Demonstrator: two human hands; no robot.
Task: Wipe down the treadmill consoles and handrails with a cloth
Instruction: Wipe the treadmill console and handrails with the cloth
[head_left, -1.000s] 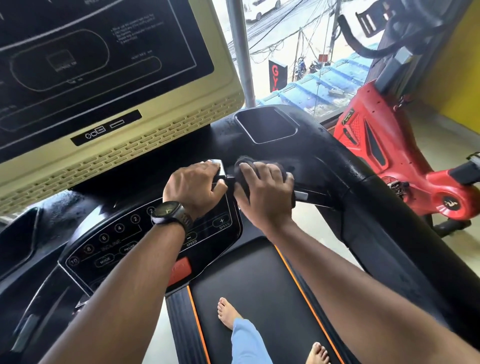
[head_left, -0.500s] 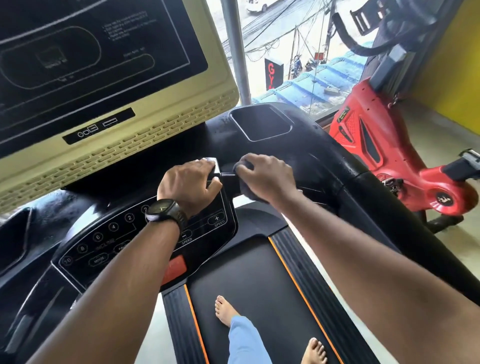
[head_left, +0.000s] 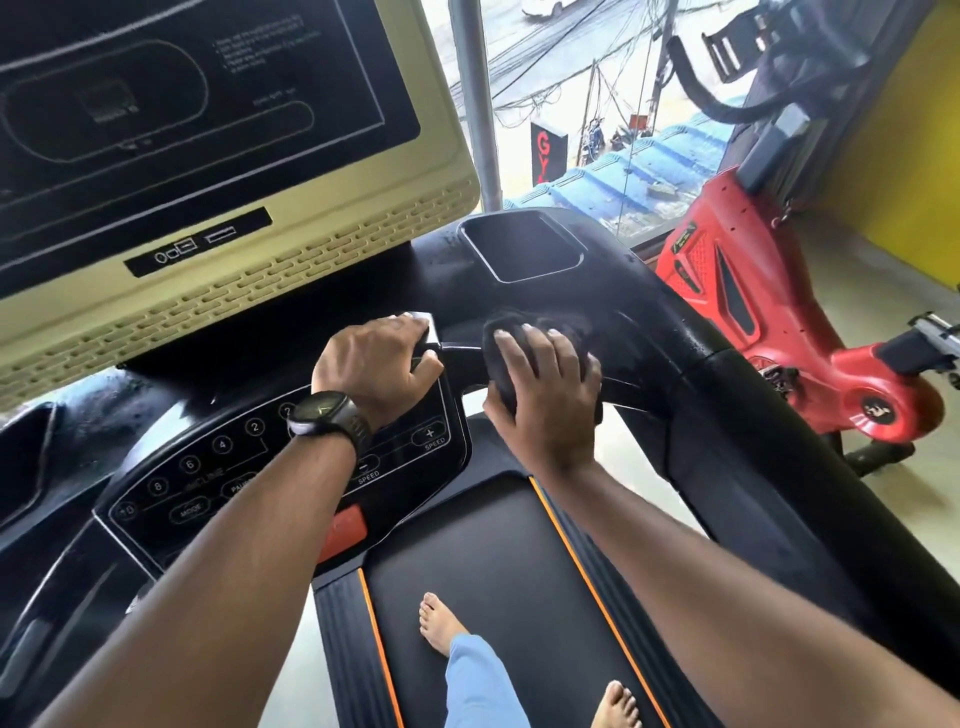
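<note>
Cloth (head_left: 500, 340) is a dark one, bunched up under the right hand (head_left: 545, 400) and pressed onto the black grip bar (head_left: 462, 361) just right of the treadmill's button panel (head_left: 228, 467). The fingers are spread and curled over the top of it, thumb tucked down the near side, so it's basically wrapped around the bar with the cloth in between. That arm comes in from bottom right, pretty straight, wrist bent a little.

Left hand (head_left: 376, 364) sits right next to it on the same bar, a small gap between the two. It's closed in a fist around the end with the silver cap, knuckles up, thumb hooked underneath. Black watch (head_left: 328, 418) on that wrist, and the forearm crosses over the panel, covering some of the numbers.

Above all this is the big cream-framed screen (head_left: 208, 119), and behind the right hand there's a tray recess (head_left: 522, 254) in the black housing. Bare feet (head_left: 439, 623) are on the belt (head_left: 498, 561), with a blue trouser leg (head_left: 483, 686). A red exercise bike (head_left: 727, 291) stands off to the right.
</note>
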